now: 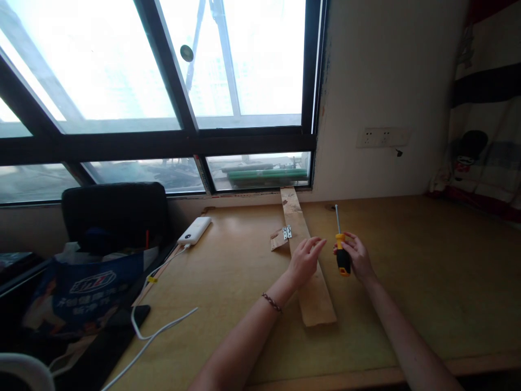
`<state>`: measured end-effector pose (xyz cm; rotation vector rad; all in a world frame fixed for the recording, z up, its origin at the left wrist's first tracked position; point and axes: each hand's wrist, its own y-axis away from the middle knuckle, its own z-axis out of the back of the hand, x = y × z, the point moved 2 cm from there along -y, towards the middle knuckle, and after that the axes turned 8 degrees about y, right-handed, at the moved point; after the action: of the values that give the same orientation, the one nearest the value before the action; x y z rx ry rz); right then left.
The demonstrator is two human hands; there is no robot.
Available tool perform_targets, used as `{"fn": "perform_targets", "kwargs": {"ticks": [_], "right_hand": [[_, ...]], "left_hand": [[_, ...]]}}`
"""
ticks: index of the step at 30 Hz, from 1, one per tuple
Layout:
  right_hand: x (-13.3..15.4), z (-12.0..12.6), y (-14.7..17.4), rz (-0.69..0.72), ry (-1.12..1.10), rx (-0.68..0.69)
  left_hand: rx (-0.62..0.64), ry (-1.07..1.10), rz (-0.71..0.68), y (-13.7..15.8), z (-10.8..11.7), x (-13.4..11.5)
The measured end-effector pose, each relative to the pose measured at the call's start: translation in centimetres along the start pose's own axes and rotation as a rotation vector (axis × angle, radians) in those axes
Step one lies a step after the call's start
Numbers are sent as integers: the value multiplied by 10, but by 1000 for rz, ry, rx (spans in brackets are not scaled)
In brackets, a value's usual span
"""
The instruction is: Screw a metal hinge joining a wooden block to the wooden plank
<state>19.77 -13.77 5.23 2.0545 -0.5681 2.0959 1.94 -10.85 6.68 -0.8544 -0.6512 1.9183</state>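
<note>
My right hand is closed round the yellow-and-black handle of a screwdriver, its metal shaft pointing up and away from me. Over the long wooden board hovers my left hand, its fingertips drawn together in a pinch towards the screwdriver. Whether something small sits between those fingertips is too small to make out. A silver metal hinge lies across the board's left edge and a short wood piece beside it, just beyond my left hand.
The wooden table runs up to the window and wall. At its left edge lies a white power bank with a white cable trailing towards me. A blue bag and a black chair stand left; a socket panel is on the wall.
</note>
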Motion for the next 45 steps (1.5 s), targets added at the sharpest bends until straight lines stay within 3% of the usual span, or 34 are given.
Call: {"fn": "perform_targets", "kwargs": {"ticks": [3, 6, 8, 11, 14, 18, 20, 22, 26, 32, 38, 42, 45], "right_hand": [[9, -23, 21, -89, -206, 246], [18, -38, 34, -96, -252, 405], [32, -45, 35, -75, -251, 498], [65, -57, 28, -45, -250, 634], [98, -69, 8, 48, -211, 728], [94, -84, -31, 293, 25, 530], [71, -97, -48, 367, 201, 458], [44, -113, -60, 456, 405, 479], [6, -145, -72, 583, 760, 544], [-2, -161, -82, 608, 1036, 551], [1, -161, -86, 639, 1063, 536], [-7, -159, -93, 565, 939, 561], [-14, -154, -96, 523, 808, 529]], "left_hand": [[139, -101, -135, -9, 7, -18], [267, -102, -238, -20, 22, -32], [294, -79, -237, -27, 36, -36], [197, -9, -83, -37, 62, -25], [-90, 162, 149, -47, 93, 5], [-631, 569, 470, -57, 140, 52], [-855, 836, 475, -60, 160, 69], [-970, 989, 461, -59, 176, 80], [-1034, 1064, 519, -49, 193, 95], [-1020, 1099, 562, -41, 200, 99], [-1015, 1016, 603, -41, 201, 100], [-1129, 881, 674, -39, 194, 105], [-1110, 871, 664, -41, 186, 105]]}}
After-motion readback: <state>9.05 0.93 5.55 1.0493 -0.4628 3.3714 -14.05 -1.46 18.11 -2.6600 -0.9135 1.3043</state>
